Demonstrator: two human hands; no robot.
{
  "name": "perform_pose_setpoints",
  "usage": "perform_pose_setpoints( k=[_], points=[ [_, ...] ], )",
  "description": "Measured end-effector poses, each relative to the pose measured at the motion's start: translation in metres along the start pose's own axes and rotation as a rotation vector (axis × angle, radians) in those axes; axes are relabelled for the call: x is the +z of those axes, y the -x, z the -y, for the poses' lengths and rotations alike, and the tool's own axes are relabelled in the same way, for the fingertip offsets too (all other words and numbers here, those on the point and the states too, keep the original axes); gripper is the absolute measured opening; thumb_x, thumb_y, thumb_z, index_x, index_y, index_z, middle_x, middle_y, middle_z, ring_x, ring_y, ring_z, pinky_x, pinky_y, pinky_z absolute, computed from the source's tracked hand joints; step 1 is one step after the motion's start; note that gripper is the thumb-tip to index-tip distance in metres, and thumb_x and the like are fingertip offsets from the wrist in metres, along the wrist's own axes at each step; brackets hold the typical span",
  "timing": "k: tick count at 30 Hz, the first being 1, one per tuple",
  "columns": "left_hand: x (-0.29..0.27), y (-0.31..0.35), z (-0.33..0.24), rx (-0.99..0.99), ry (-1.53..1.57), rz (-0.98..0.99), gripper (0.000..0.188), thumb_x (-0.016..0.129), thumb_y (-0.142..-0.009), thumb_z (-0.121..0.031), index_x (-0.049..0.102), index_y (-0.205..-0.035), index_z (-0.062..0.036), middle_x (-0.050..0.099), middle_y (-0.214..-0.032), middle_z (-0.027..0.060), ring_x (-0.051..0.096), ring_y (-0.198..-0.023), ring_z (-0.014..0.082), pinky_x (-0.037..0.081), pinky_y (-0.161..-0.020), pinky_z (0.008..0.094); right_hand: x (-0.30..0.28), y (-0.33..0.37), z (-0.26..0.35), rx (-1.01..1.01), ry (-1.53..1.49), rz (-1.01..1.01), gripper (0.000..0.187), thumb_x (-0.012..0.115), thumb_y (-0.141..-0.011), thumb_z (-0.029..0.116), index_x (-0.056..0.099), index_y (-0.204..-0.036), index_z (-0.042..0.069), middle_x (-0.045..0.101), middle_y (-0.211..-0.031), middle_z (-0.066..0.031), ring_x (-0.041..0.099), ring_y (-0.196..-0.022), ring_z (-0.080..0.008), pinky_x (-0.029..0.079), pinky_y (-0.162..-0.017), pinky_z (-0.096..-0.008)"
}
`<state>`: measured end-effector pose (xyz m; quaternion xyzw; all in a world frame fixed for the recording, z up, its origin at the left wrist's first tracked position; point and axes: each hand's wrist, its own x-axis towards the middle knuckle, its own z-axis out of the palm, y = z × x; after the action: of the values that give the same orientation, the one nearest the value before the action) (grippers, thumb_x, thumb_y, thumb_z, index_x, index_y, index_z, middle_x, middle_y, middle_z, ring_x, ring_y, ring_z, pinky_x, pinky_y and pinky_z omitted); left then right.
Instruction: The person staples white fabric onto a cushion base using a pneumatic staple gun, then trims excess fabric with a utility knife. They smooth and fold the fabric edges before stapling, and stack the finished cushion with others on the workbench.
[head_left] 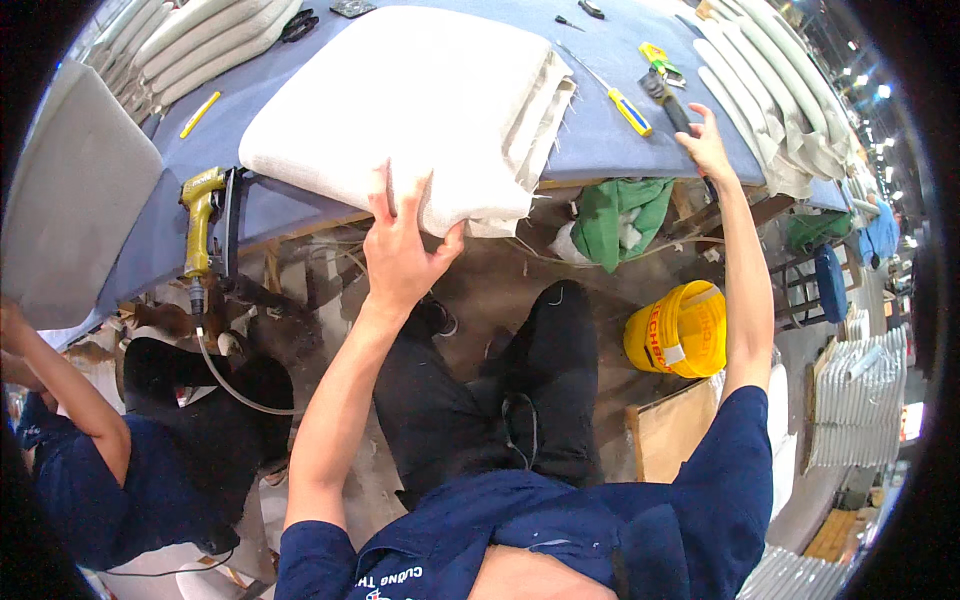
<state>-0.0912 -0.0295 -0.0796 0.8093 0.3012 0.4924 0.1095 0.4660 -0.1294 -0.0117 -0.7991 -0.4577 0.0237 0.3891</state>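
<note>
A cushion-like piece covered in white woven fabric [390, 100] lies on the blue table, its right side showing folded layers with frayed edges. My left hand [405, 245] rests on its front edge, fingers spread over the top and thumb apart at the rim. At the right of the table, my right hand [708, 150] is over the black handle of a hammer [676, 112], thumb and forefinger apart on either side of it. The hammer's dark head lies on the table; my hand hides part of the handle. A yellow-handled screwdriver [630, 112] lies beside it.
A yellow staple gun [203, 220] with an air hose hangs at the table's front left. Stacked pale panels [215, 45] stand far left, others [765, 90] at right. Below are green cloth [620, 220] and a yellow bucket [680, 330]. Another person's arm [75, 400] is at left.
</note>
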Motion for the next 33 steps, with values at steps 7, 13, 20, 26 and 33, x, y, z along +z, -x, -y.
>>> perform_pose_setpoints(
  k=[7, 13, 20, 26, 33],
  points=[
    [0.002, 0.005, -0.001, -0.037, -0.04, -0.006, 0.078, 0.086, -0.078, -0.021, 0.052, -0.147, -0.009, 0.033, -0.159, 0.0334, 0.045, -0.142, 0.0535, 0.056, -0.1, 0.0537, 0.002, 0.114, 0.115, 0.009, -1.128, -0.355, 0.03, 0.073, -0.099, 0.013, 0.052, -0.12, 0.006, 0.066, -0.1, -0.0081, 0.062, -0.085, -0.0184, 0.053, -0.079, -0.0333],
    [0.01, 0.0, -0.003, 0.021, -0.104, -0.071, 0.081, 0.091, -0.072, -0.023, 0.055, -0.144, -0.0098, 0.036, -0.157, 0.035, 0.049, -0.139, 0.0537, 0.057, -0.098, 0.0547, 0.056, 0.241, 0.156, 0.089, -1.166, 0.11, 0.016, 0.065, -0.101, 0.023, 0.06, -0.104, 0.008, 0.046, -0.067, 0.0012, 0.049, -0.064, -0.0145, 0.045, -0.07, -0.0332],
    [0.015, -0.001, -0.005, 0.008, -0.124, -0.076, 0.082, 0.093, -0.071, -0.019, 0.055, -0.143, -0.007, 0.034, -0.159, 0.0335, 0.039, -0.147, 0.052, 0.045, -0.114, 0.0561, 0.154, 0.297, 0.185, -0.261, -0.774, 0.354, 0.042, 0.086, -0.083, 0.01, 0.072, -0.12, -0.004, 0.079, -0.097, -0.0067, 0.072, -0.084, -0.0075, 0.059, -0.077, -0.0266],
    [0.02, 0.002, -0.004, -0.021, -0.067, -0.066, 0.082, 0.091, -0.076, -0.017, 0.05, -0.146, -0.0088, 0.031, -0.161, 0.0276, 0.036, -0.149, 0.0493, 0.039, -0.118, 0.0567, 0.184, 0.292, 0.197, -0.359, -0.675, 0.283, 0.043, 0.088, -0.078, 0.014, 0.071, -0.113, -0.004, 0.078, -0.091, -0.0129, 0.078, -0.079, -0.0208, 0.059, -0.075, -0.0298],
    [0.02, 0.005, 0.001, -0.004, -0.092, -0.061, 0.089, 0.093, -0.069, -0.012, 0.049, -0.147, -0.0096, 0.029, -0.162, 0.0288, 0.038, -0.148, 0.0518, 0.044, -0.114, 0.0571, 0.192, 0.28, 0.186, -0.4, -0.672, 0.312, 0.043, 0.088, -0.076, 0.015, 0.071, -0.112, -0.003, 0.077, -0.089, -0.015, 0.078, -0.078, -0.0276, 0.06, -0.072, -0.0313]
  ],
)
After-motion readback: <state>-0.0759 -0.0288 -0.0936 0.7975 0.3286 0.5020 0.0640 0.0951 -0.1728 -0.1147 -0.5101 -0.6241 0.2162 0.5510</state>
